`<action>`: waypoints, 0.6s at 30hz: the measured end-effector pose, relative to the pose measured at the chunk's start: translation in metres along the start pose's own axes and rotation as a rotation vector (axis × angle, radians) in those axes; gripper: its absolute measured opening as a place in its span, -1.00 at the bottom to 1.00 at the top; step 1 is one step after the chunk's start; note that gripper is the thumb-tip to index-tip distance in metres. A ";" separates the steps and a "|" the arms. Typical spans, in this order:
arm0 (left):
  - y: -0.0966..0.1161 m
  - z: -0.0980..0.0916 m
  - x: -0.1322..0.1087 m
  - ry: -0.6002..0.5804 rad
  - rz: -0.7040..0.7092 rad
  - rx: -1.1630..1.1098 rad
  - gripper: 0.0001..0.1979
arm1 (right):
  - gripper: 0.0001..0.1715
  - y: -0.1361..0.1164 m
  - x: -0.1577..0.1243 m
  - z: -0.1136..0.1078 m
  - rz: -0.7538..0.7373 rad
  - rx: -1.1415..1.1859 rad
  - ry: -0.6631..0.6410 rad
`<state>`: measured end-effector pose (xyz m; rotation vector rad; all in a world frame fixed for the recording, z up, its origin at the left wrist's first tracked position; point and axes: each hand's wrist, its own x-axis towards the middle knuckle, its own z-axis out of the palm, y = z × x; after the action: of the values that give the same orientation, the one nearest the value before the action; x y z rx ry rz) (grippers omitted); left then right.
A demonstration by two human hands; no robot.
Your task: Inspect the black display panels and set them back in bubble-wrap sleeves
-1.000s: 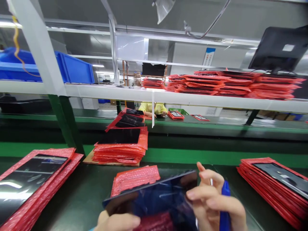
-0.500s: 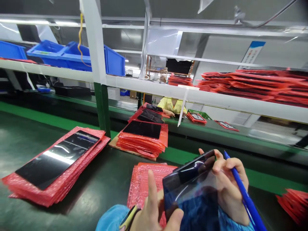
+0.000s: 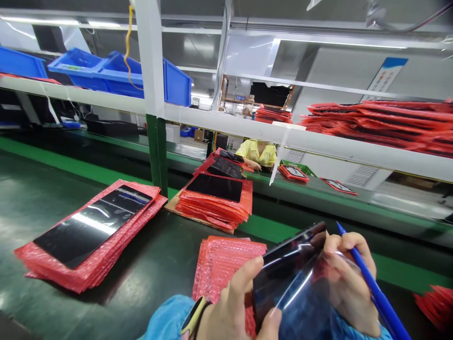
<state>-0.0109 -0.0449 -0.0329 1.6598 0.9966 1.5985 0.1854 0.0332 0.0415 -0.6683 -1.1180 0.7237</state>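
The panel (image 3: 283, 269) is glossy; the bubble wrap (image 3: 228, 257), bumpy plastic.

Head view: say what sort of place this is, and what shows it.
Likely an electronics workshop: a glossy dark panel lies on stacked red bubble wrap, blue bins stand on a shelf, and another person in yellow is at a bench beyond.

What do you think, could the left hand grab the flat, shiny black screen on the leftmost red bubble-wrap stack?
Probably no: the left hand is holding a glossy black panel. Nothing covers the shiny black screen, though.
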 end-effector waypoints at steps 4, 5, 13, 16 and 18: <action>0.008 -0.011 0.007 0.025 -0.033 0.060 -0.28 | -0.53 -0.014 -0.006 -0.004 0.038 -0.074 0.034; 0.011 -0.014 0.009 0.017 -0.046 0.074 -0.28 | -0.52 -0.016 -0.008 -0.005 0.047 -0.103 0.046; 0.018 -0.027 0.027 -0.183 -0.049 -0.217 0.21 | -0.47 -0.018 -0.014 -0.008 0.136 -0.127 0.103; 0.020 -0.034 0.038 -0.305 0.031 -0.305 0.15 | -0.45 -0.019 -0.014 -0.007 0.158 -0.152 0.137; 0.026 -0.042 0.044 -0.379 0.084 -0.314 -0.07 | -0.45 -0.020 -0.015 -0.008 0.157 -0.174 0.156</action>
<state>-0.0505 -0.0241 0.0155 1.7111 0.4641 1.3394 0.1924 0.0081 0.0468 -0.9530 -0.9996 0.6992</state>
